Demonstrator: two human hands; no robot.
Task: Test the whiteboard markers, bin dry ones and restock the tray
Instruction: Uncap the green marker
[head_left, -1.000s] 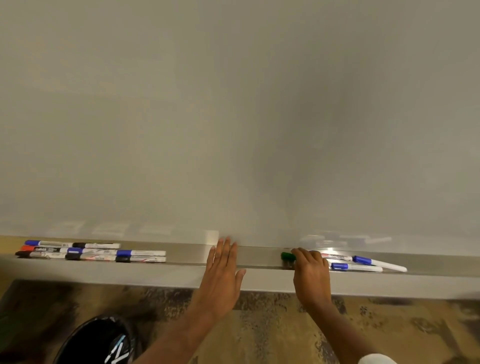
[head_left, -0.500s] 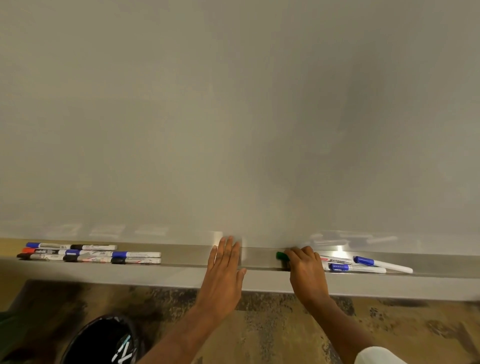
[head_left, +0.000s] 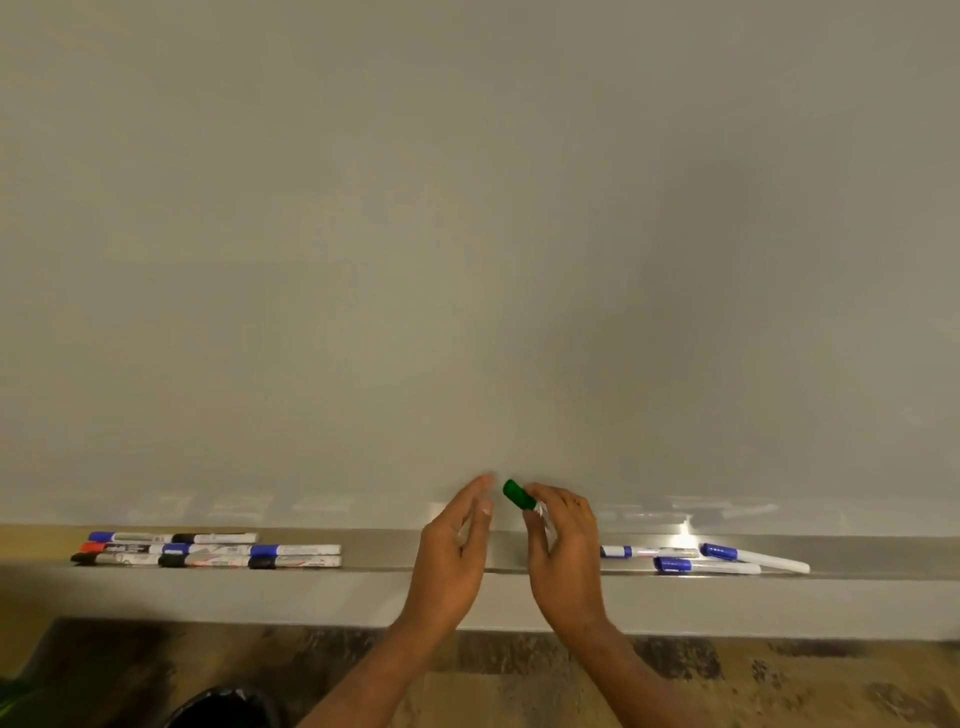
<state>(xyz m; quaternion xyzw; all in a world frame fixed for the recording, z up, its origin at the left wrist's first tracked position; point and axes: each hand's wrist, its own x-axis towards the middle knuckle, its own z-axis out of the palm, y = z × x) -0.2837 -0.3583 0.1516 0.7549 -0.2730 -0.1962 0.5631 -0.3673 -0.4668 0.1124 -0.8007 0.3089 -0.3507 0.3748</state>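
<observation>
My right hand holds a green-capped marker lifted above the metal tray, its cap pointing up and left in front of the whiteboard. My left hand is raised beside it, fingers straight, fingertips just left of the green cap and not touching it. Several markers with blue, black and red caps lie in rows on the left of the tray. Three blue-capped markers lie on the right of the tray.
A black bin sits on the floor at the bottom left, mostly cut off by the frame. The floor below the tray is mottled brown. Something green shows at the far bottom left edge.
My right hand picked the green marker off the tray and raised it. My left hand left the tray edge and rose next to the cap.
</observation>
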